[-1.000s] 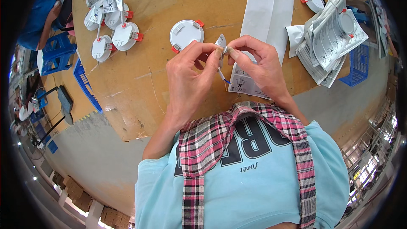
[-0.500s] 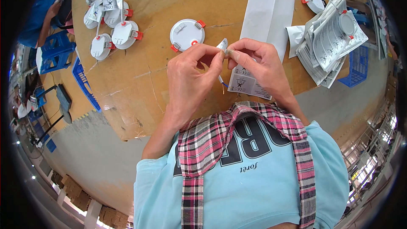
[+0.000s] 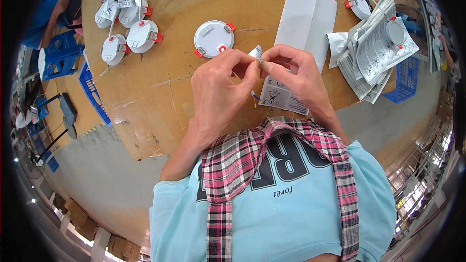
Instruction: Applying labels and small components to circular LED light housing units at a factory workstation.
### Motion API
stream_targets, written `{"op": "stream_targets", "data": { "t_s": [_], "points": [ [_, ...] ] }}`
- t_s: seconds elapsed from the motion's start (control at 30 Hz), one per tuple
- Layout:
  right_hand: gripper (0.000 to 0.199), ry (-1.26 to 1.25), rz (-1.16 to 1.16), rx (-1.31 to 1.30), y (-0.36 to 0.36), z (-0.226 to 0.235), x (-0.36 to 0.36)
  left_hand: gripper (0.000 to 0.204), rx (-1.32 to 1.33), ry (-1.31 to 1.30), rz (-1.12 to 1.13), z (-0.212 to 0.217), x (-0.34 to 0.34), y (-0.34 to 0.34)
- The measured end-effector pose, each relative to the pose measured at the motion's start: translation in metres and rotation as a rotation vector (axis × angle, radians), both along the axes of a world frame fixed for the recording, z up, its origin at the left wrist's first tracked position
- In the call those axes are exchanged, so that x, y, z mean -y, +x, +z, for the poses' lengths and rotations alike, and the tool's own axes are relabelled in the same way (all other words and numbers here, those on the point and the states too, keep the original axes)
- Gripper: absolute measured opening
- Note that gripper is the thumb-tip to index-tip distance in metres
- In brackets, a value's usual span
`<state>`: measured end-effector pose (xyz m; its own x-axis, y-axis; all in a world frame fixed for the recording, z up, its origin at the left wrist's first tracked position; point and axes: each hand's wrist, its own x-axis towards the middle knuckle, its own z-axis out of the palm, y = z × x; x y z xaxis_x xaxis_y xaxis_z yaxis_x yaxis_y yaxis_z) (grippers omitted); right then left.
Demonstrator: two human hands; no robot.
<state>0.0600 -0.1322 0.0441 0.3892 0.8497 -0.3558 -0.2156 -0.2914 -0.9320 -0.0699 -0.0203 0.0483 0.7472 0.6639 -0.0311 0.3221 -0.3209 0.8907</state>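
Observation:
A round white downlight [image 3: 208, 40] with red-ended clips lies just beyond my hands. My left hand [image 3: 221, 90] pinches a small printed label [image 3: 256, 51] between thumb and fingertips. My right hand [image 3: 302, 75] pinches the same label from the other side, its fingertips touching those of the left. The label appears folded at the light's white cable, which my fingers mostly hide. Below my left fingertips the cable's bare wire ends [image 3: 256, 99] stick out. A sheet of printed silver labels [image 3: 283, 100] lies under my right hand.
Several downlights with labelled cables [image 3: 141, 36] cluster at the far left. A white folded sheet [image 3: 308, 14] lies beyond my right hand. Stacked label sheets [image 3: 361, 63] with a light on top stand at the right. Blue crates [image 3: 403, 80] flank the table [image 3: 141, 116]; another person's arm [image 3: 56, 17] shows far left.
The view has shifted slightly. Both hands keep their pinch on the label, with only tiny finger movement at the fold.

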Motion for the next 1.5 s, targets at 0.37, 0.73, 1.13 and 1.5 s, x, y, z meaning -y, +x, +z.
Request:
{"op": "stream_targets", "data": {
  "t_s": [0.37,0.73,1.13,1.5],
  "points": [
    [0.016,-0.017,-0.02,-0.013,-0.002,0.004,-0.003,0.006,0.047,-0.082,0.035,-0.003,-0.001,-0.002],
    [0.014,-0.026,0.028,0.228,-0.002,0.01,-0.002,0.007,0.004,0.19,-0.118,-0.002,-0.009,-0.006],
    [0.012,0.025,0.126,0.534,0.003,0.009,-0.003,0.007,-0.076,0.499,-0.31,0.003,-0.017,0.001],
    [0.012,0.065,0.078,0.414,0.002,0.01,-0.003,0.005,0.051,0.157,-0.09,0.0,-0.007,0.001]
  ]
}}
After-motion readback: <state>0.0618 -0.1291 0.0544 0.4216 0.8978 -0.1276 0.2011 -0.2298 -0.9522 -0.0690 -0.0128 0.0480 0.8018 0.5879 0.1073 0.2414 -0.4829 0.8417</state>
